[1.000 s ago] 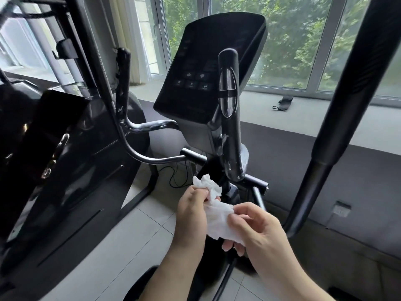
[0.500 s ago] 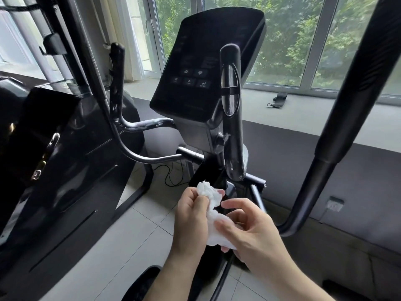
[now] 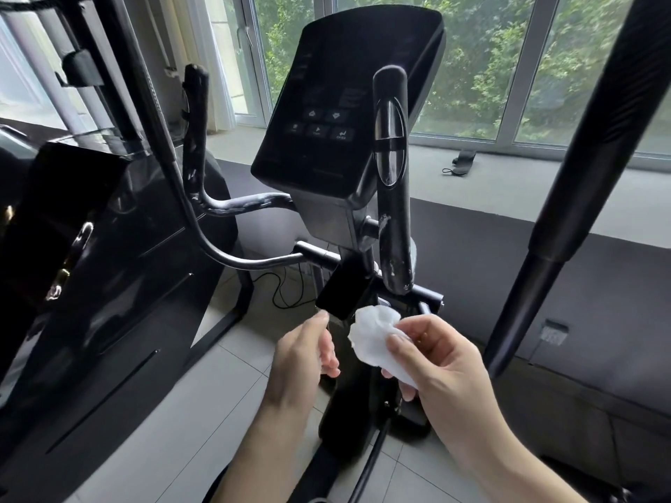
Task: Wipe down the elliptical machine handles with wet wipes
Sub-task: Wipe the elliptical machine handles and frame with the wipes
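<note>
My right hand [image 3: 441, 361] pinches a crumpled white wet wipe [image 3: 375, 337] between thumb and fingers, just below the elliptical's centre column. My left hand [image 3: 303, 352] hovers beside it with relaxed fingers, holding nothing and apart from the wipe. The right fixed handle [image 3: 392, 176] stands upright in front of the dark console [image 3: 337, 114], with pale smears near its lower end. The left fixed handle [image 3: 196, 139] rises at the left and shows whitish streaks along its bend. A thick black moving arm [image 3: 595, 157] crosses the right side.
A large glossy black machine housing [image 3: 90, 266] fills the left. A grey windowsill ledge [image 3: 508, 183] with a small black strap [image 3: 461, 161] runs behind. A cable [image 3: 287, 288] lies on the tiled floor [image 3: 188, 430]. A wall socket [image 3: 553, 334] sits low at the right.
My left hand has let go of the wipe and moved slightly left. The wipe now sits bunched in my right hand alone. The view has come closer to the console.
</note>
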The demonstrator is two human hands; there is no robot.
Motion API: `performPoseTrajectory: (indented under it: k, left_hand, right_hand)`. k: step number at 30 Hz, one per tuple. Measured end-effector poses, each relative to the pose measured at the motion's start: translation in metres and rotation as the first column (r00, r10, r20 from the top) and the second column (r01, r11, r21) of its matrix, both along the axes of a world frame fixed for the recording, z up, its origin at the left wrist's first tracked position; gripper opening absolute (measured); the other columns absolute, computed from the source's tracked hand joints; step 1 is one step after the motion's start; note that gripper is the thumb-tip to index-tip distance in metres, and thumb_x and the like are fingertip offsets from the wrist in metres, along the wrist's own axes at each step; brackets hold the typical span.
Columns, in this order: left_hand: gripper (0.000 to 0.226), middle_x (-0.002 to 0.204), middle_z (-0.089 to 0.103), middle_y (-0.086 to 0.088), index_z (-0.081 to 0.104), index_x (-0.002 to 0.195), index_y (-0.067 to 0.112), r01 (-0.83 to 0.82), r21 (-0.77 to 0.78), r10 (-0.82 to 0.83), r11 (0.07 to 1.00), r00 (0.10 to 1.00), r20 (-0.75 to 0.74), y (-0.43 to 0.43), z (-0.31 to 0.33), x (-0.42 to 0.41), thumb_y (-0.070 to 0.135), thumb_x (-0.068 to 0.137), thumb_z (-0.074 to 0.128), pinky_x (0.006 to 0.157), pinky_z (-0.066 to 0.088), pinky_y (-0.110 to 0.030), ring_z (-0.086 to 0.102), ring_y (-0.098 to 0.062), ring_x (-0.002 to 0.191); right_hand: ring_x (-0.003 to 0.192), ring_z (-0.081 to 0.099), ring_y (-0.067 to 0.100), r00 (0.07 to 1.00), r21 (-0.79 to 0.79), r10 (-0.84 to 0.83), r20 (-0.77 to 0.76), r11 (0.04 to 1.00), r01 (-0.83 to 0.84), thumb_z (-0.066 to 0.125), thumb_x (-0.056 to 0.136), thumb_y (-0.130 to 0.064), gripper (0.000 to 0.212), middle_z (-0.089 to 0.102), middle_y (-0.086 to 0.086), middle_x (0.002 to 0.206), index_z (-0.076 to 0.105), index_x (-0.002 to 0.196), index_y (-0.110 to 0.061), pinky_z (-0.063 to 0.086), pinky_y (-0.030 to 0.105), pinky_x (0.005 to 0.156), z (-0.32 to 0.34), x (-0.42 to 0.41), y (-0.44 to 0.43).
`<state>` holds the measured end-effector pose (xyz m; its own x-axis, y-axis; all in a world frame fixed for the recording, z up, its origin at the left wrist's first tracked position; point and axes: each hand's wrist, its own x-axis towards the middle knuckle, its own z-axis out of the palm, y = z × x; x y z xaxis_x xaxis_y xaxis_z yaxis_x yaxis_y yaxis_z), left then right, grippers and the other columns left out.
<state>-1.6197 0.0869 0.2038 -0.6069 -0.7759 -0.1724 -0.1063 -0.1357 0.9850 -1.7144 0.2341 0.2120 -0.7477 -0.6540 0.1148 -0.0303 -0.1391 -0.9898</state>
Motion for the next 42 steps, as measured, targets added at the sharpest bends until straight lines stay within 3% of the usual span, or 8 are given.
performPoseTrajectory:
  k: [6, 9, 11, 16, 20, 29, 34, 42]
  left_hand:
    - [0.024, 0.077, 0.072, -0.01, 0.071, 0.113, 0.021, 0.158, -0.14, -0.153, 0.977, 0.987, 0.049, 0.01, -0.003, 0.005, 0.018, 0.108, 0.047, 0.046, 0.038, -0.028, 0.049, -0.013, 0.048]
    - [0.032, 0.072, 0.063, -0.023, 0.076, 0.106, 0.03, 0.273, -0.104, -0.27, 0.956, 0.962, 0.05, 0.015, 0.001, 0.01, 0.053, 0.101, 0.054, 0.046, 0.037, -0.026, 0.046, -0.013, 0.047]
    - [0.036, 0.056, 0.053, -0.008, 0.074, 0.108, 0.031, 0.293, -0.105, -0.287, 0.95, 0.955, 0.072, 0.022, 0.002, 0.013, 0.061, 0.093, 0.06, 0.047, 0.037, -0.023, 0.045, -0.013, 0.047]
    - [0.016, 0.056, 0.052, -0.002, 0.073, 0.102, 0.035, 0.178, -0.139, -0.169, 0.974, 0.983, 0.07, 0.023, -0.007, 0.013, 0.043, 0.101, 0.059, 0.047, 0.038, -0.022, 0.048, -0.012, 0.047]
    - [0.015, 0.051, 0.052, 0.005, 0.074, 0.094, 0.034, 0.173, -0.186, -0.167, 0.967, 0.985, 0.047, 0.025, -0.011, 0.015, 0.036, 0.102, 0.061, 0.046, 0.038, -0.02, 0.048, -0.011, 0.046]
    - [0.024, 0.05, 0.053, -0.005, 0.072, 0.088, 0.023, 0.13, -0.196, -0.124, 0.972, 0.991, 0.041, 0.022, -0.013, 0.02, 0.028, 0.104, 0.055, 0.049, 0.037, -0.021, 0.047, -0.012, 0.042]
    - [0.028, 0.052, 0.047, -0.014, 0.063, 0.091, 0.009, 0.135, -0.05, -0.139, 0.99, 0.987, -0.075, 0.023, -0.009, 0.018, 0.035, 0.095, 0.053, 0.043, 0.03, -0.027, 0.041, -0.02, 0.044]
    - [0.029, 0.06, 0.052, -0.013, 0.057, 0.094, 0.006, 0.093, -0.007, -0.093, 0.996, 0.992, -0.09, 0.02, -0.01, 0.019, 0.032, 0.107, 0.05, 0.044, 0.031, -0.027, 0.045, -0.019, 0.043]
  right_hand:
    - [0.065, 0.059, 0.017, 0.997, 0.036, -0.065, -0.048, 0.997, 0.067, 0.072, 0.094, -0.008, 0.009, 0.068, -0.001, 0.074, 0.07, 0.088, -0.014, 0.052, 0.026, 0.057, -0.009, 0.003, -0.002]
    - [0.066, 0.063, 0.007, 0.99, 0.103, -0.037, -0.135, 0.993, 0.051, 0.077, 0.092, -0.013, 0.013, 0.072, -0.006, 0.077, 0.072, 0.086, -0.024, 0.054, 0.026, 0.064, -0.011, 0.007, 0.0]
    - [0.068, 0.065, 0.002, 0.991, 0.097, -0.002, -0.134, 0.995, 0.015, 0.079, 0.09, -0.015, 0.01, 0.073, -0.007, 0.079, 0.073, 0.09, -0.022, 0.05, 0.017, 0.065, -0.011, 0.012, 0.002]
    - [0.099, 0.073, 0.01, 0.993, 0.172, 0.023, -0.113, 0.985, -0.004, 0.083, 0.086, -0.031, 0.029, 0.077, -0.009, 0.102, 0.072, 0.113, -0.032, 0.057, 0.033, 0.089, -0.017, 0.013, 0.007]
    - [0.081, 0.069, 0.01, 0.996, 0.163, -0.032, -0.087, 0.985, 0.046, 0.077, 0.092, -0.028, 0.003, 0.075, -0.003, 0.086, 0.075, 0.092, -0.028, 0.053, 0.029, 0.075, -0.019, 0.013, 0.009]
    - [0.063, 0.057, 0.015, 0.966, -0.035, -0.062, 0.249, 0.997, 0.073, 0.06, 0.102, -0.015, 0.032, 0.064, 0.001, 0.07, 0.07, 0.073, -0.025, 0.049, 0.033, 0.064, -0.018, 0.015, 0.012]
    - [0.096, 0.073, 0.034, 0.938, -0.109, -0.061, 0.34, 0.989, 0.104, 0.057, 0.102, -0.021, 0.023, 0.075, 0.021, 0.101, 0.071, 0.087, -0.014, 0.057, 0.05, 0.089, -0.018, 0.017, 0.009]
    - [0.096, 0.077, 0.032, 0.941, -0.136, -0.087, 0.328, 0.981, 0.138, 0.068, 0.091, -0.021, 0.02, 0.078, 0.02, 0.101, 0.078, 0.091, -0.004, 0.064, 0.036, 0.084, -0.011, 0.019, 0.017]
